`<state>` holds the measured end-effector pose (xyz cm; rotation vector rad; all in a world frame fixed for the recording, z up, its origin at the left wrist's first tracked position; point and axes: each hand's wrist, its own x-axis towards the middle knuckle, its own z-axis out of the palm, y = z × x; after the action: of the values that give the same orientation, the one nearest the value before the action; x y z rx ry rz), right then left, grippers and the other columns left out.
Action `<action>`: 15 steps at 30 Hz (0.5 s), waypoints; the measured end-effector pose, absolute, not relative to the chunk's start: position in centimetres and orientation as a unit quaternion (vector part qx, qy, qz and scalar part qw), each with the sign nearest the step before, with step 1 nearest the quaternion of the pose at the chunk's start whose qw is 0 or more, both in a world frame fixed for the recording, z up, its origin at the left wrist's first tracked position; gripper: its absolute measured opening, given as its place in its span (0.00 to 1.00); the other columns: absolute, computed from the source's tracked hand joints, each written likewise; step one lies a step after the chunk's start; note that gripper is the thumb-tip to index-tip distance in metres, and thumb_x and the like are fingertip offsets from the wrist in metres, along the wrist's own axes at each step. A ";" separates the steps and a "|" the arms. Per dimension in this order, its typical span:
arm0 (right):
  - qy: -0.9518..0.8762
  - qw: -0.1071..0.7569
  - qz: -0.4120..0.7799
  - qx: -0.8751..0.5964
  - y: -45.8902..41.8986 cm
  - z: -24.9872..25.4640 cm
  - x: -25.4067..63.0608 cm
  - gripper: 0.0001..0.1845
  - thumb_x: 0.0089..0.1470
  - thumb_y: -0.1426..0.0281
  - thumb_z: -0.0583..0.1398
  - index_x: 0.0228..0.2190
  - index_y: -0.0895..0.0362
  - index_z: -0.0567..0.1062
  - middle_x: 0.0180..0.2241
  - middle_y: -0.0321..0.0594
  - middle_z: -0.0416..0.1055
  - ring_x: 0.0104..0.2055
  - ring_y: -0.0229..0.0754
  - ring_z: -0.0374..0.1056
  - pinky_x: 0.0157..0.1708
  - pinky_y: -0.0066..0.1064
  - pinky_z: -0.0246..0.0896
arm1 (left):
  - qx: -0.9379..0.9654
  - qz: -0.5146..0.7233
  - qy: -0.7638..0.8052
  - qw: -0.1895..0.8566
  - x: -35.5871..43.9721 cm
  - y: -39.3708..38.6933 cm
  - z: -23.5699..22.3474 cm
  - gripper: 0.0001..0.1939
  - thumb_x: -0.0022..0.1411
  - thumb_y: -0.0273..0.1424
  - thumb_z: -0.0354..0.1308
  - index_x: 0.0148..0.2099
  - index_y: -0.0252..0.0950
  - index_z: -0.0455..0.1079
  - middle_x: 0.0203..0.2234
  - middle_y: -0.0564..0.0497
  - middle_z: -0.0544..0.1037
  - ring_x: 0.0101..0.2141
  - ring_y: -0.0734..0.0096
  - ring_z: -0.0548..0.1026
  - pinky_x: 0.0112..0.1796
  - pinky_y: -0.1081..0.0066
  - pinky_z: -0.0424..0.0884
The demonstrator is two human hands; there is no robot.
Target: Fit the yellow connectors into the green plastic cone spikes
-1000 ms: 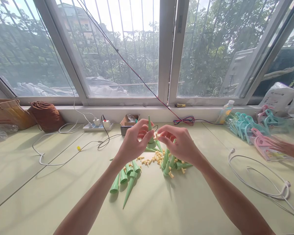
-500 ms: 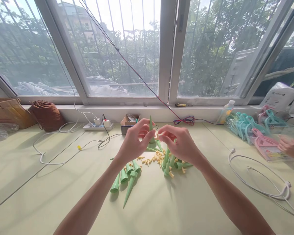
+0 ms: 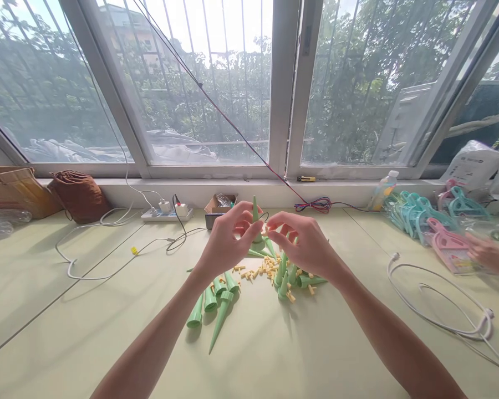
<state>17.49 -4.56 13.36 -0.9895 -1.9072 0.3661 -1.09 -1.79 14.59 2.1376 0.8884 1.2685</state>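
My left hand (image 3: 235,235) grips a green plastic watering spike (image 3: 255,210), point upward, between thumb and fingers. Close beside it, my right hand (image 3: 301,238) pinches a small yellow valve piece (image 3: 266,228) against the spike's side; the fingertips partly cover it. Below the hands lies a heap of loose yellow valve pieces (image 3: 266,269). Several green spikes (image 3: 210,299) with wide open ends lie at the left of the heap. To its right more green spikes (image 3: 283,282) stand or lie, some with yellow pieces in them.
Behind my hands sits a small cardboard box (image 3: 220,205). A power strip (image 3: 166,214) with cables is at the left, near a brown drawstring bag (image 3: 80,195). A white cable (image 3: 436,327) coils at right. Another person's hand (image 3: 488,252) touches pink and teal plastic items (image 3: 449,246).
My hands stay nearly in place, with the right fingers shifting slightly around the yellow valve piece at the spike. At the far right, the other person's hand has moved about the pink item.
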 end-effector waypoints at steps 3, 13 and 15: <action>-0.778 0.462 0.150 -0.399 -4.6 13.4 17.5 0.05 0.62 0.70 0.58 0.37 0.55 0.75 0.32 0.36 0.76 0.27 0.35 0.69 0.28 0.27 0.64 | 0.787 0.461 0.325 0.251 -1.1 -1.8 14.5 0.11 0.63 0.37 0.60 0.46 0.39 0.69 0.27 0.54 0.74 0.29 0.71 0.77 0.33 0.70 0.77; -0.776 0.462 0.152 -0.401 -4.6 13.5 17.6 0.04 0.60 0.72 0.60 0.35 0.56 0.76 0.28 0.35 0.76 0.25 0.34 0.68 0.26 0.25 0.63 | 0.788 0.456 0.323 0.258 -0.9 -1.8 14.5 0.11 0.63 0.37 0.60 0.45 0.38 0.69 0.27 0.53 0.74 0.29 0.71 0.76 0.34 0.69 0.77; -0.777 0.463 0.149 -0.401 -4.6 13.5 17.6 0.04 0.60 0.72 0.60 0.34 0.55 0.76 0.28 0.35 0.75 0.25 0.34 0.68 0.27 0.25 0.63 | 0.787 0.459 0.323 0.257 -0.9 -1.8 14.5 0.11 0.63 0.37 0.60 0.45 0.38 0.69 0.27 0.53 0.74 0.29 0.71 0.76 0.34 0.69 0.77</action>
<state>17.62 -4.57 13.46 -0.9847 -1.9089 0.3664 -0.90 -1.84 14.50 2.1360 0.8753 1.2440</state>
